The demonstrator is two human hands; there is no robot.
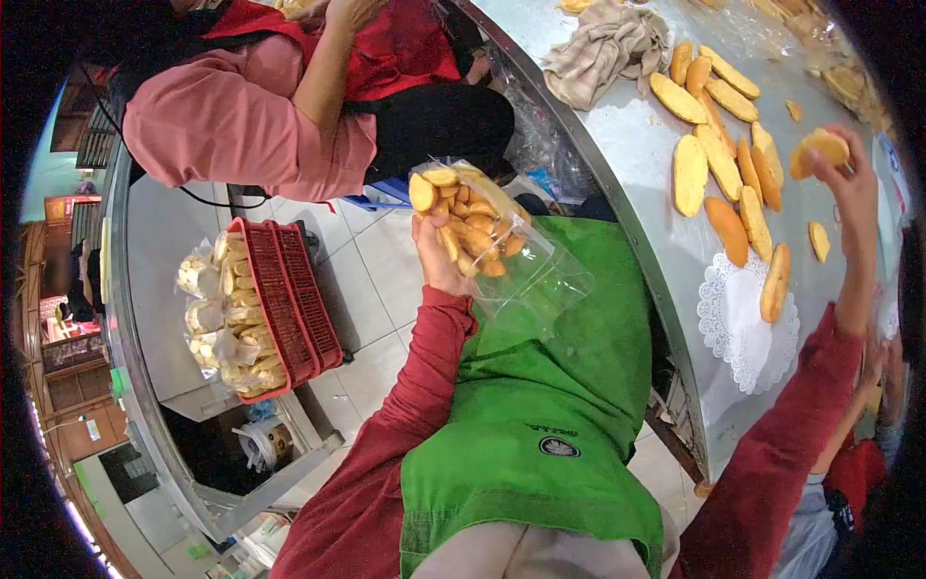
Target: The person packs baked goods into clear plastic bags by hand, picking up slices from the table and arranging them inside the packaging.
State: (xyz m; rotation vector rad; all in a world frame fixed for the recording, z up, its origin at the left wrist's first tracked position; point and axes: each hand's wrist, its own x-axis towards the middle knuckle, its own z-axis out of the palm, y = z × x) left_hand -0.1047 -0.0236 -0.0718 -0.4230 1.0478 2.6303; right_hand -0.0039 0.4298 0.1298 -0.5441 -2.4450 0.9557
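Left hand: In the head view, our left hand [439, 253] was curled closed around the clear bag [555, 280].
Right hand: We had the right hand [841, 169] pinched closed on a bread piece [818, 152], raised over the metal table [675, 251].
Bag: We held it before our green apron [550, 386], with bread slices [473, 227] bunched at the end near our fingers.
Table: We saw loose bread pieces [721, 159] grouped between the crumpled cloth [603, 53] and the white doily [738, 323]; one piece [775, 283] partly overlapped the doily.
Basket: To our left, the red basket [289, 304] stood beside packed bags [236, 318].
Co-worker: A pink sleeve [231, 121] showed nearby, beyond our left hand.
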